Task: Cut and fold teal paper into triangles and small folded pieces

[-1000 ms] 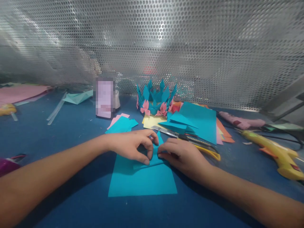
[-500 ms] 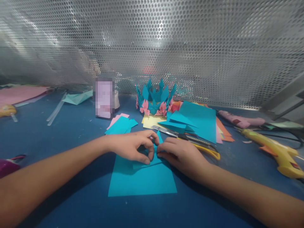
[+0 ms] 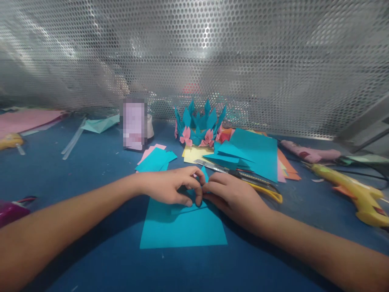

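Observation:
A flat blue sheet of paper lies on the table in front of me. On its upper part rests a smaller folded piece of blue paper, mostly covered by my fingers, its pointed tip showing beyond them. My left hand bends its fingers down onto the folded paper, thumb and forefinger apart at its near edge. Fingers closed together, my right hand grips the right side of the same piece. A box cutter and yellow-handled scissors lie just past my right hand.
A blue paper crown with pink bows stands at the back. Right of it are stacked coloured sheets, a pink glue gun and a yellow glue gun. A blurred-out phone stands left, near glue sticks.
The left forefinger has shifted slightly right along the folded paper, closer to my right hand. My right hand stays nearly in place; the whole view has shifted a little.

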`<state>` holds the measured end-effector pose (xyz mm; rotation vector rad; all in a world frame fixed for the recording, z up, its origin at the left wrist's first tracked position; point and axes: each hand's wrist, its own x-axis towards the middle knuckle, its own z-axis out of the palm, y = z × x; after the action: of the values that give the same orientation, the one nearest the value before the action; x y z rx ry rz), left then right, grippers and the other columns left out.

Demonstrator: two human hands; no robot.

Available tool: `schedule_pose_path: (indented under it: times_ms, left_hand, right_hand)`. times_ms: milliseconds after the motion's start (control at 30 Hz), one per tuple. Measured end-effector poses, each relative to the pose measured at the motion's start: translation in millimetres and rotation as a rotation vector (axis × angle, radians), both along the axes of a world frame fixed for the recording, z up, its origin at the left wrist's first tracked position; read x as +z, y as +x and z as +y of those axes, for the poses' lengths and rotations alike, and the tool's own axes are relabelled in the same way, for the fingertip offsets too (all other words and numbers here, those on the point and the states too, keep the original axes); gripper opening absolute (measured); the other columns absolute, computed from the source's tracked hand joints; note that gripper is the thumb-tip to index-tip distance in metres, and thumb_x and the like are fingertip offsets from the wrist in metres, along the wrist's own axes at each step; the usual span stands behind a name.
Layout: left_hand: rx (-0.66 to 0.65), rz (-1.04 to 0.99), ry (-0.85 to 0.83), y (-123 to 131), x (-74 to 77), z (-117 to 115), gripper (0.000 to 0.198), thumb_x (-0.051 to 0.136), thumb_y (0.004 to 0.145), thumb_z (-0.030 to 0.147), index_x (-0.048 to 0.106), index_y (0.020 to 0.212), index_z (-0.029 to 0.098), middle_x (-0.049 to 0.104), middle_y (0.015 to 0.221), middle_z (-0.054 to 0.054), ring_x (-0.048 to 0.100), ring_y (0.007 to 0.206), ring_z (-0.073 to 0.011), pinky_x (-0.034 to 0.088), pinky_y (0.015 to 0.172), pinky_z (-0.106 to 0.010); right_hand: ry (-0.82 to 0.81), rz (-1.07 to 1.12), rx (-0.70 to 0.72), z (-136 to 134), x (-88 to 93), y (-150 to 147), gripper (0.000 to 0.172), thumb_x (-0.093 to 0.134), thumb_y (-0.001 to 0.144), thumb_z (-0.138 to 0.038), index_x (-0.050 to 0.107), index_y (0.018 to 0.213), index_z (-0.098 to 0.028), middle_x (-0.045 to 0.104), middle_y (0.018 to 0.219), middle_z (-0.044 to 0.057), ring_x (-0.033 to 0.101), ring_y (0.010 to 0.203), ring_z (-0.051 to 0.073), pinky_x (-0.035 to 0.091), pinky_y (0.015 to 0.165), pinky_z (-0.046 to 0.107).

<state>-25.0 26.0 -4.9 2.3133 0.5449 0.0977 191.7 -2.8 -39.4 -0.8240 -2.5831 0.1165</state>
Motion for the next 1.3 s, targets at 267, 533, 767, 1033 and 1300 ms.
schedule_pose_path:
  times_ms: [267, 533, 767, 1033, 1300]
  left_hand:
    - [0.007, -0.017, -0.016, -2, -4.8, 2, 0.014, 0.060, 0.080, 0.015, 0.064, 0.092, 0.020, 0.043, 0.119, -0.006, 0.049, 0.109, -0.0188, 0.042, 0.094, -0.032]
    - [0.016, -0.014, -0.039, -3, -5.5, 2, 0.015, 0.059, 0.079, 0.014, 0.063, 0.093, 0.019, 0.043, 0.119, -0.007, 0.048, 0.109, -0.0192, 0.042, 0.093, -0.033]
    - [0.024, -0.020, -0.049, -2, -4.3, 2, 0.022, 0.060, 0.078, 0.014, 0.062, 0.099, 0.019, 0.043, 0.120, -0.007, 0.050, 0.103, -0.0166, 0.044, 0.088, -0.028]
    - [-0.031, -0.026, 0.011, -3, -6.1, 4, 0.038, 0.058, 0.080, 0.016, 0.058, 0.117, 0.026, 0.044, 0.118, -0.006, 0.047, 0.107, -0.0192, 0.043, 0.090, -0.030]
    - [-0.019, -0.001, 0.026, -2, -4.9, 3, 0.040, 0.058, 0.080, 0.016, 0.057, 0.119, 0.027, 0.044, 0.120, -0.006, 0.048, 0.106, -0.0191, 0.043, 0.091, -0.031]
  right_hand:
    - [0.207, -0.059, 0.181, -4, 3.5, 8, 0.034, 0.033, 0.094, -0.014, 0.067, 0.092, -0.016, 0.065, 0.085, 0.008, 0.054, 0.075, 0.018, 0.046, 0.067, 0.032]
    - [0.142, -0.121, 0.271, -7, 5.0, 9, 0.038, 0.028, 0.091, -0.008, 0.064, 0.101, -0.013, 0.065, 0.080, 0.010, 0.056, 0.070, 0.018, 0.048, 0.062, 0.032]
    - [0.077, -0.004, 0.191, -3, 5.7, 16, 0.032, 0.037, 0.087, -0.007, 0.068, 0.091, -0.016, 0.066, 0.079, 0.008, 0.057, 0.069, 0.016, 0.046, 0.060, 0.028]
    - [0.102, -0.004, 0.169, -4, 2.5, 19, 0.031, 0.039, 0.087, -0.008, 0.068, 0.092, -0.015, 0.070, 0.090, 0.010, 0.062, 0.079, 0.018, 0.050, 0.068, 0.031]
    - [0.183, -0.031, 0.231, -3, 5.4, 17, 0.033, 0.037, 0.083, -0.005, 0.068, 0.089, -0.014, 0.072, 0.083, 0.009, 0.064, 0.075, 0.019, 0.054, 0.067, 0.033]
